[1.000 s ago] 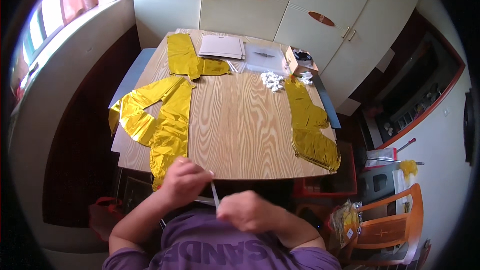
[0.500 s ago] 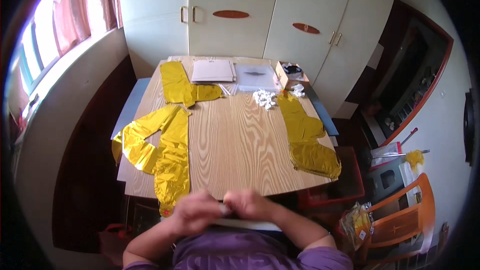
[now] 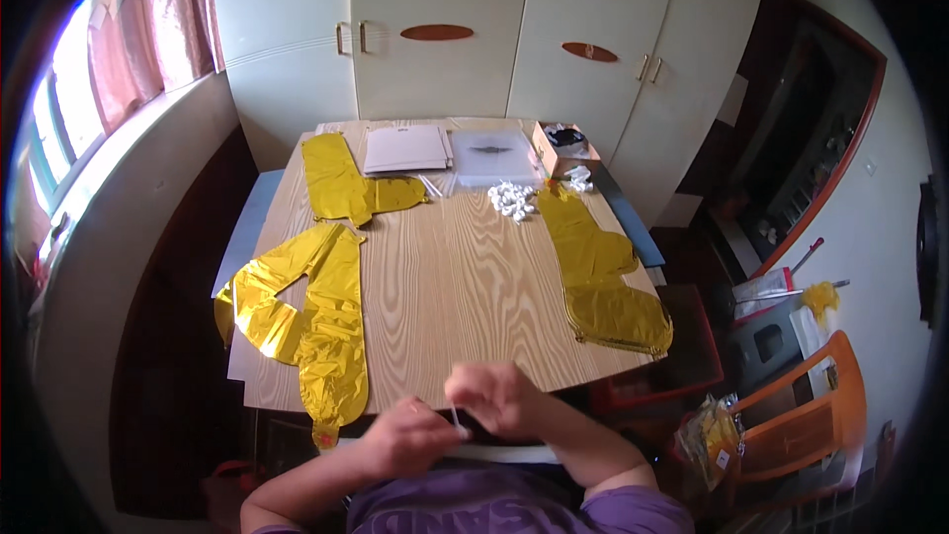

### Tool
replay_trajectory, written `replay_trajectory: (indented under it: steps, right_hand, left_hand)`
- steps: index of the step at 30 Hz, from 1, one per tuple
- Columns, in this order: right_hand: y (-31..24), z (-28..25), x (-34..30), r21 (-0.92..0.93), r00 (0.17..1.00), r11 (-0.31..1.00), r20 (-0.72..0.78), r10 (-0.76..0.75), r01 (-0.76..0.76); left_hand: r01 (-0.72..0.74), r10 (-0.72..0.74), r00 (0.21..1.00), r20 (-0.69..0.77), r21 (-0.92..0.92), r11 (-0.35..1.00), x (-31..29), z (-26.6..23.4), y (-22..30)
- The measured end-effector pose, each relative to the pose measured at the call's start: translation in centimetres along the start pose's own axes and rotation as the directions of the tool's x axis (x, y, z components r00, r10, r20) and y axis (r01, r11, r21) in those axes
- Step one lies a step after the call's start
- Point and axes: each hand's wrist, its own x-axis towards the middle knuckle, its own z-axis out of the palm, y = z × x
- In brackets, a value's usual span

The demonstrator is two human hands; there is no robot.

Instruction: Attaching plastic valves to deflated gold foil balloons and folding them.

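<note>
Close to my body, just past the table's near edge, my left hand (image 3: 410, 435) is closed with its fingertips pinched together around the lower end of a thin white strip (image 3: 456, 415). My right hand (image 3: 494, 398) is curled above and to the right, with the strip's upper end at its fingers. The strip runs short and nearly upright between the two hands, with a small white lump at the bottom. Whether it is ribbon or string cannot be told. To the left of my hands, a flat gold foil balloon (image 3: 333, 336) with a looped shape hangs slightly over the near edge.
On the wooden table (image 3: 445, 287) lie another gold foil balloon (image 3: 336, 178) at far left and one (image 3: 603, 267) at right. At the back are a pile of white bundles (image 3: 511, 200), pale folders (image 3: 407, 149), a clear case (image 3: 494, 158) and an open box (image 3: 566, 150). An orange chair (image 3: 791, 425) stands right.
My right hand has risen and drawn apart from my left, which has lowered slightly. The white strip now shows stretched between them. The view has shifted a little.
</note>
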Motion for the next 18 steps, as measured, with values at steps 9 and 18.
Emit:
replay_trajectory:
  steps: [9,18]
  right_hand:
    - [-0.1,-0.9,-0.2,0.043,0.99,0.989,-0.003,0.142,-0.142]
    - [0.0,-1.0,0.1,0.054,0.995,0.994,-0.029,0.097,-0.095]
  left_hand:
    - [0.079,-0.087,0.996,-0.035,-0.198,0.977,1.5,-0.2,0.0]
    - [0.174,-0.158,0.985,0.073,-0.399,0.9,1.9,-0.3,0.5]
